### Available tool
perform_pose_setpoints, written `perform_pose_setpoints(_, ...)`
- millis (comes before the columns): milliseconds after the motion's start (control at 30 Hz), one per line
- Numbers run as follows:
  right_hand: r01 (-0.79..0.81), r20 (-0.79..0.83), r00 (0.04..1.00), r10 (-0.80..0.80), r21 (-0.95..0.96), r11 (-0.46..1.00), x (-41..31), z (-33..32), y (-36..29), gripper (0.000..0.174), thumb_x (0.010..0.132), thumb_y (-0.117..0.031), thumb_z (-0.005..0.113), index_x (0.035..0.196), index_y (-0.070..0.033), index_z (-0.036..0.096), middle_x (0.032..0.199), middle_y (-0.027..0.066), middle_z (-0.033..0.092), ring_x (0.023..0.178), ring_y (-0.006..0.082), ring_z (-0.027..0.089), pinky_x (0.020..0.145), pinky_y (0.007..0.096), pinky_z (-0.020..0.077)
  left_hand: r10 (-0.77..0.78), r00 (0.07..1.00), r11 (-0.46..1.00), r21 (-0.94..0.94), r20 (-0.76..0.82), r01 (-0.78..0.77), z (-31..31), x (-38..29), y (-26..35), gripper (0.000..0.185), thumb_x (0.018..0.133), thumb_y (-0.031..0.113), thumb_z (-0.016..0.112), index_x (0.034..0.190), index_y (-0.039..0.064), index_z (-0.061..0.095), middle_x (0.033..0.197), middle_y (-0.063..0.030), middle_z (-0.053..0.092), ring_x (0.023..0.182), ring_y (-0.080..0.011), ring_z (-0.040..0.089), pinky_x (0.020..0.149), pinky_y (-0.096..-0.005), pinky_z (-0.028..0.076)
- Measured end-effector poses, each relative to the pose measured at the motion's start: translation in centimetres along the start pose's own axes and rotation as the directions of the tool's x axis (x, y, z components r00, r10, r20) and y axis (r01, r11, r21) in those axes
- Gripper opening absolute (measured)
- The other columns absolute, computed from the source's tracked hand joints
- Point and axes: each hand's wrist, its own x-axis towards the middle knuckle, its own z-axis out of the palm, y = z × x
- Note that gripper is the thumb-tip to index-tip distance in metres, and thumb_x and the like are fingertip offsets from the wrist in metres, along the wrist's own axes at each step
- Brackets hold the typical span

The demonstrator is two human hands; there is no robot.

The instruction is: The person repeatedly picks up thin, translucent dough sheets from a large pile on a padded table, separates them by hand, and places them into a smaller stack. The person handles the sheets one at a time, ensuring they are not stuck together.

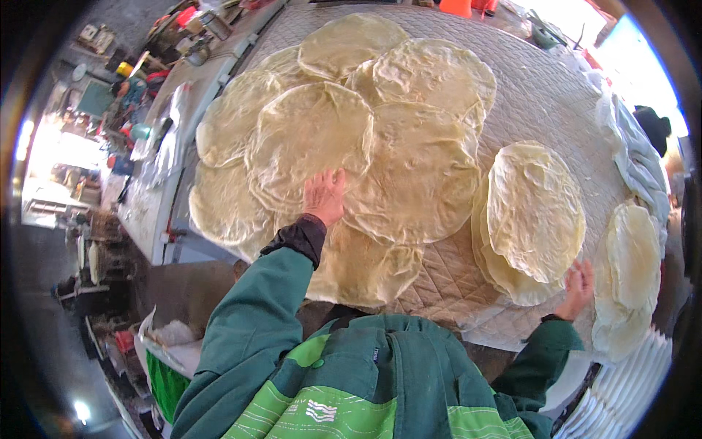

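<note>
Large thin round flatbreads or dough sheets (417, 170) lie overlapping on a quilted cloth (444, 285) over a table. My left hand (324, 196) rests with its fingers spread on the lower edge of one round sheet (312, 131). Further right, a smaller stack of rounds (535, 208) lies on the cloth. Near that stack's lower right edge is my right hand (579, 288), somewhat blurred, with its fingers apart; whether it touches the stack I cannot tell. More pale rounds (633, 263) lie at the far right.
On the left stands a long counter (164, 219) with plastic bags (173, 137) and a metal flask (215, 24). Bunched pale cloth (636, 148) runs along the table's right edge. White corrugated sheeting (620, 395) is at the lower right. Orange objects (455, 6) stand beyond the table.
</note>
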Motion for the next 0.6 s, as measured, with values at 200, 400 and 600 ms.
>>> perform_pose_setpoints(200, 0.019, 0.401, 0.916, 0.005, -0.056, 0.998, -14.6, 16.5, -5.5, 0.02, 0.089, 0.001, 0.051, 0.106, -0.002, 0.06, 0.092, 0.0045, 0.063, 0.082, 0.0128, 0.058, 0.075, 0.0255, 0.0476, 0.051, 0.997, 0.891, -0.453, 0.064, -0.017, 1.2, 3.3, -6.9, 0.033, 0.077, 0.006, 0.051, 0.108, 0.007, 0.063, 0.098, -0.0155, 0.06, 0.091, -0.0351, 0.058, 0.077, -0.0445, 0.047)
perform_pose_setpoints(400, -0.505, 0.811, 0.514, 0.279, 0.023, 0.863, -22.0, 31.5, -8.8, 0.034, 0.096, -0.019, 0.051, 0.126, -0.004, 0.05, 0.112, 0.0083, 0.063, 0.098, 0.0158, 0.06, 0.081, 0.0252, 0.0465, 0.382, 0.923, 0.741, -0.61, 0.041, -0.279, -9.4, 4.7, -5.3, 0.036, 0.075, 0.0, 0.048, 0.107, 0.003, 0.063, 0.089, -0.0191, 0.06, 0.084, -0.0358, 0.061, 0.073, -0.0419, 0.051)
perform_pose_setpoints(600, -0.764, 0.739, 0.554, 0.385, 0.267, 0.587, -20.8, 35.1, -5.0, 0.037, 0.099, -0.029, 0.044, 0.125, -0.003, 0.05, 0.108, 0.0065, 0.063, 0.095, 0.0141, 0.059, 0.081, 0.0254, 0.0469, 0.41, 0.87, 0.789, -0.585, 0.275, -0.187, -9.1, -4.4, 1.3, 0.046, 0.076, 0.001, 0.051, 0.122, 0.003, 0.051, 0.095, -0.0189, 0.055, 0.077, -0.0367, 0.062, 0.065, -0.0417, 0.052)
